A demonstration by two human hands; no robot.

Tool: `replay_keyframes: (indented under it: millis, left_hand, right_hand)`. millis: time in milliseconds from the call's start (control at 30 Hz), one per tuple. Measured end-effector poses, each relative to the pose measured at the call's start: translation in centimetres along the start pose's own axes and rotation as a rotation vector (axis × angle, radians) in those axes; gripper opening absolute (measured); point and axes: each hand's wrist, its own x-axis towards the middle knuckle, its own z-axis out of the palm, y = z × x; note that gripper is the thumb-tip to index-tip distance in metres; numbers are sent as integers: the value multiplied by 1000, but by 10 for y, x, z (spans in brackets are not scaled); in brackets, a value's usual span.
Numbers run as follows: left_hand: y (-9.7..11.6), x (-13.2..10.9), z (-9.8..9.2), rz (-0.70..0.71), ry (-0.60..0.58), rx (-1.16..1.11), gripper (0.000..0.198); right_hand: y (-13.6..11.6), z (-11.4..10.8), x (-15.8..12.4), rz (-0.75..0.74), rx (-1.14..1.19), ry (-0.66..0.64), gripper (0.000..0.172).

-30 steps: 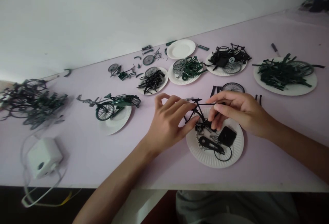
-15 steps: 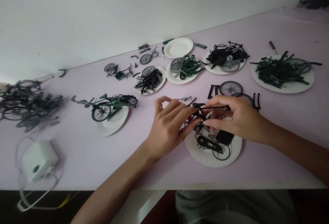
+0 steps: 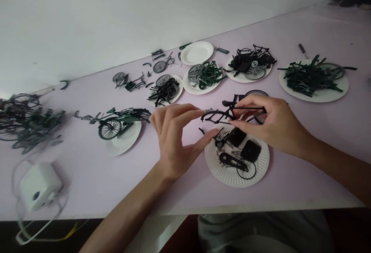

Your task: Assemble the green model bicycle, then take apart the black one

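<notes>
My right hand [image 3: 269, 123] pinches a small black model bicycle frame [image 3: 232, 110] between thumb and fingers. The frame has a saddle [image 3: 227, 103] on top and a curved mudguard [image 3: 214, 114] pointing left. Beside that mudguard is my left hand [image 3: 176, 137], its thumb and fingers spread apart with nothing held between them; the index fingertip is at the mudguard's end, and I cannot tell whether it touches. Below both hands lies a white paper plate [image 3: 240, 181] with black baskets [image 3: 251, 151], a chain cover [image 3: 232, 161] and thin wire parts. Spoked wheels [image 3: 256, 93] lie partly hidden behind my right hand.
A green model bicycle [image 3: 111, 128] rests over a plate at left. Plates of loose parts [image 3: 165, 90] line the back, with a pile of green pieces [image 3: 313, 77] at right. A screwdriver [image 3: 302, 48] lies behind it. At left are tangled bicycles [image 3: 31, 117] and a white box with cables [image 3: 40, 185].
My left hand has opened and moved left, off the frame. My right hand has lifted the frame slightly, baring its saddle and mudguard. The view has shifted a little.
</notes>
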Motion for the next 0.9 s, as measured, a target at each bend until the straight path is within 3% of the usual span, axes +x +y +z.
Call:
replay_keyframes:
  millis: [67,167,233,300,600,733,900]
  left_hand:
    - [0,1,-2,122,-50,-35,32]
    - [7,1,-4,340,-329,-149,6]
    - [13,1,-3,410,-482,-198,13]
    - [19,0,-2,418,-563,-208,17]
    - [25,-4,1,436,-542,-140,17]
    - [16,3,-6,386,-588,-108,21]
    - [4,9,-13,363,-514,-62,24]
  right_hand:
    - [2,-2,3,11,4,109,22]
    - [6,-5,6,16,16,218,25]
    - [7,-6,7,25,13,248,25]
    - [7,-5,7,29,9,250,25]
    - [8,1,6,33,39,207,26]
    - [6,-2,7,69,36,225,29]
    - [5,-4,8,97,38,197,31]
